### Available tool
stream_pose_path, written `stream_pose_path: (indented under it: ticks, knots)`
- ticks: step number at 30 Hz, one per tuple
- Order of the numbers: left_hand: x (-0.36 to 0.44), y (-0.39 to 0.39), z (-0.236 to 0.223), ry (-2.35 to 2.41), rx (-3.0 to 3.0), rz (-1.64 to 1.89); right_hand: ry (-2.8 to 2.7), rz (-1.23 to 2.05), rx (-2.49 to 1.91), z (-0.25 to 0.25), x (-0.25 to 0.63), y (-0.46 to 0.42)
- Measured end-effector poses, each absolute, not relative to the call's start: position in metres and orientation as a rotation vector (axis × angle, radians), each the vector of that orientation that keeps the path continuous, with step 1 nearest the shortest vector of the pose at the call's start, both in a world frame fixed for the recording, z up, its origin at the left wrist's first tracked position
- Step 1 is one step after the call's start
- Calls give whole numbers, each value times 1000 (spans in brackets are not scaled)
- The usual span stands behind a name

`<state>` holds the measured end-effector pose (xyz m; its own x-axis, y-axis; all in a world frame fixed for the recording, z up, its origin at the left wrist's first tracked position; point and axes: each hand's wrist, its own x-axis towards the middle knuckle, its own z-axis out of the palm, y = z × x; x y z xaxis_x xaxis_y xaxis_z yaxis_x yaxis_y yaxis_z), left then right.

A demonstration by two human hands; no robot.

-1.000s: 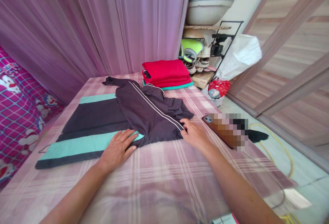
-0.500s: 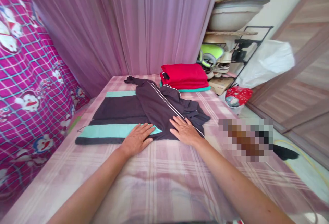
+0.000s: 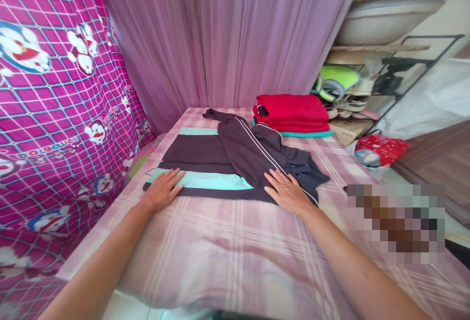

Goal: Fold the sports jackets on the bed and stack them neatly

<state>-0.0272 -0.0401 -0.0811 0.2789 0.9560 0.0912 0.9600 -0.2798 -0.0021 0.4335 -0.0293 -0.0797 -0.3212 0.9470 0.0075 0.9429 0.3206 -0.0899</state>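
Note:
A dark jacket [image 3: 200, 151] with mint-green bands lies on the checked bedspread [image 3: 205, 256]. One sleeve [image 3: 246, 148], edged with two white stripes, is folded across its body. My left hand [image 3: 164, 189] rests flat at the jacket's left end, on the near mint band, fingers spread. Lying on the folded sleeve near the collar end, my right hand [image 3: 286, 190] is also flat with its fingers apart. Neither hand grips the cloth. The palms hide small parts of the fabric.
Beyond the jacket sits a folded red stack of cloth [image 3: 292, 112] with a green layer beneath. A purple curtain [image 3: 235, 36] hangs behind, a pink patterned cloth [image 3: 66, 114] at left. Shoes fill a rack [image 3: 396, 80] at right. A pixelated patch covers something on the bed's right side.
My left hand has slid left along the mint band to the jacket's end. My right hand stays on the folded sleeve. The head view has shifted to the left.

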Motion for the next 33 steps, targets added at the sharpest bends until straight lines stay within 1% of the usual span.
stream_pose_path:
  ticks: [4, 9, 15, 18, 24, 29, 31, 33]
  knots:
    - [-24, -40, -74, -1816, -2535, -138, -2485, 192, -1664, -65, 439, -38]
    - [-37, -48, -57, -1681, -2589, -250, -2543, 190, -1384, -60, 477, -67]
    - [-37, -58, -37, -1741, -2592, 37, -2478, 98, -1487, -65, 504, -75]
    - [-36, -68, -36, -1743, -2559, 16, -2504, 102, -1482, -61, 504, -78]
    - [-44, -88, -43, -1812, -2563, -13, -2555, 226, -1475, -44, 510, -102]
    - [-21, -76, -22, -1839, -2629, -31, -2661, 283, -1521, -7, 477, -90]
    - [7, -67, -19, -1834, -2568, -126, -2537, 174, -1482, -2, 446, -74]
    - [40, -59, -27, -1773, -2551, -226, -2396, 74, -1468, -8, 414, -58]
